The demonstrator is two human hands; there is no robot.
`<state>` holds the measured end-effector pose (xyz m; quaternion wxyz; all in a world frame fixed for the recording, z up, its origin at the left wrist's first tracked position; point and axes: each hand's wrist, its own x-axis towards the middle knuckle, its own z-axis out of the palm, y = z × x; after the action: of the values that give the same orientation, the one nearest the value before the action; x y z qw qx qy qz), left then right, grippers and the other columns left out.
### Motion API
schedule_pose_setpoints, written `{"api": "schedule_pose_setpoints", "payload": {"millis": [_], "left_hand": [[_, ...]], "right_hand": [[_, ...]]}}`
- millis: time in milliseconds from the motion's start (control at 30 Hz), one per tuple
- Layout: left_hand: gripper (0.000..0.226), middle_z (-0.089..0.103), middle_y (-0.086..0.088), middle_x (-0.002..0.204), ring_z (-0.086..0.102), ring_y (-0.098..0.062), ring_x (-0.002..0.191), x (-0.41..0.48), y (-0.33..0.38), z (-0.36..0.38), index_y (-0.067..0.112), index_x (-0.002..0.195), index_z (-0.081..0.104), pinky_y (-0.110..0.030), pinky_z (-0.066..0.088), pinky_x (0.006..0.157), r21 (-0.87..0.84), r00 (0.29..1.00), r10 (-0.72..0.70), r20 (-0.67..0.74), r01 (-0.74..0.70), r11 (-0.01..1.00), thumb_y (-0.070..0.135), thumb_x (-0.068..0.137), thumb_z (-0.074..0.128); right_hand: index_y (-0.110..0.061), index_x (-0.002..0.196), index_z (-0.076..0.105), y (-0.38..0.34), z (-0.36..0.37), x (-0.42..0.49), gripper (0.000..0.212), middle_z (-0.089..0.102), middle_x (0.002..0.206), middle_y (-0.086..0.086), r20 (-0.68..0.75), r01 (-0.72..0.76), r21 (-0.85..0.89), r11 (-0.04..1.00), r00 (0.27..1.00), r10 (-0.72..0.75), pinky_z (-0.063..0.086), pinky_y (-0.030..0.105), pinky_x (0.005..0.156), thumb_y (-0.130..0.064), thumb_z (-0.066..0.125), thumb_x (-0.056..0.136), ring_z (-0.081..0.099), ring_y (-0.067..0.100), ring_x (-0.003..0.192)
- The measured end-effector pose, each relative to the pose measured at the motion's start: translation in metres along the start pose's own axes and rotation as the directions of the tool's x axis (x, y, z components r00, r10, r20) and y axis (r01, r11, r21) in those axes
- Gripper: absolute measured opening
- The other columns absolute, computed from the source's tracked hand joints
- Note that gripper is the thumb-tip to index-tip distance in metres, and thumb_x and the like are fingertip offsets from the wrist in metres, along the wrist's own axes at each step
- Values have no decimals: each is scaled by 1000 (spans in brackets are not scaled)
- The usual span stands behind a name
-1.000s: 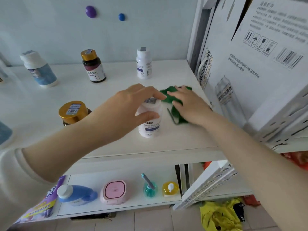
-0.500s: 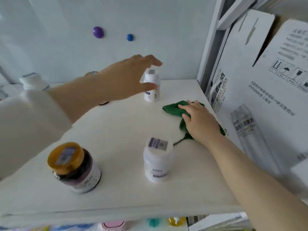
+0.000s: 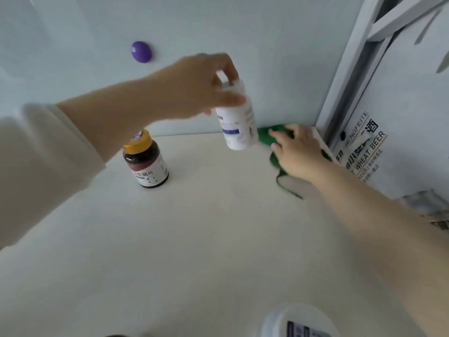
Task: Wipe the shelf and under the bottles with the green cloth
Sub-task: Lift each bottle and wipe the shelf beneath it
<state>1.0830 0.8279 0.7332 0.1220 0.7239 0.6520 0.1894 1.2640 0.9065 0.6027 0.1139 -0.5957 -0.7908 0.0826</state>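
My left hand (image 3: 194, 86) grips the white bottle (image 3: 237, 127) by its top, holding it tilted above the shelf (image 3: 194, 239). My right hand (image 3: 298, 152), fingers spread flat, presses the green cloth (image 3: 266, 136) into the back right corner. The brown bottle (image 3: 145, 161) stands upright, further left.

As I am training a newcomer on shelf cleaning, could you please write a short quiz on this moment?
1. True or false: the white bottle in the left hand is held clear of the shelf.
2. The right hand presses the green cloth at the shelf's: A) back right corner, B) front left edge, C) middle.
3. Fill in: the oval magnet on the wall is ____.
Key: 1 true; 2 A; 3 purple.
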Motion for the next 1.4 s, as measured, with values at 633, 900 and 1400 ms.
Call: {"api": "schedule_pose_setpoints", "payload": {"millis": [633,900,1400], "left_hand": [[32,57,9,103,62,-5,73,2,-1,-26,28,107,51,-23,39,54,25,982,26,-190,-21,999,46,81,57],[36,54,9,100,60,-18,80,8,19,-6,25,107,53,-20,41,61,44,992,58,-114,-54,998,45,79,61],[38,57,-1,116,57,-26,96,-14,25,39,23,112,50,-40,49,81,61,996,73,50,-76,995,41,81,62]], "right_hand": [[-31,140,35,-66,14,-22,43,24,152,-4,111,483,119,867,862,-495,13,27,111,-27,40,97,18,17,140],[-31,140,35,7,-6,-35,42,20,154,-9,51,262,103,959,962,-269,12,33,115,-22,34,99,11,12,144],[-31,142,28,52,-22,-115,44,14,156,-7,45,119,-4,993,992,-119,8,35,117,-25,30,99,7,15,145]]}}
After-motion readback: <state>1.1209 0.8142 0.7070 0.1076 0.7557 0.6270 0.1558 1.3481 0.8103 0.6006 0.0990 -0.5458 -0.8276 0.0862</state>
